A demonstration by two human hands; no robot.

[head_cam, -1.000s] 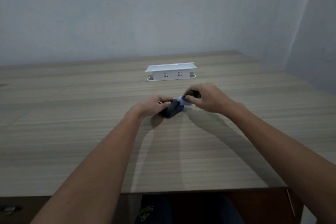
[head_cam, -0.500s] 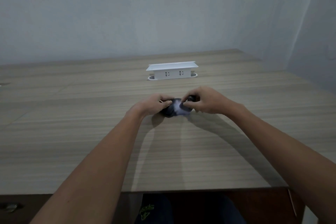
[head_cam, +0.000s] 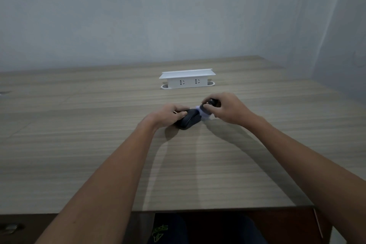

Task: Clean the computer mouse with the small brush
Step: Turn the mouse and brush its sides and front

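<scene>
A black computer mouse [head_cam: 189, 122] lies on the wooden desk [head_cam: 99, 144] near its middle. My left hand [head_cam: 168, 115] grips the mouse from its left side. My right hand [head_cam: 225, 110] is closed on a small brush [head_cam: 207, 112] with a dark handle and pale, blurred bristles. The bristles sit at the mouse's right end. Most of the brush handle is hidden inside my fingers.
A white socket box [head_cam: 187, 80] with two outlets stands on the desk behind my hands. The desk's front edge [head_cam: 198, 211] runs close to my body, and walls close the back and right side.
The brush swept left over the top of the mouse half a second ago and has come back to the mouse's right end. My left hand has kept its hold.
</scene>
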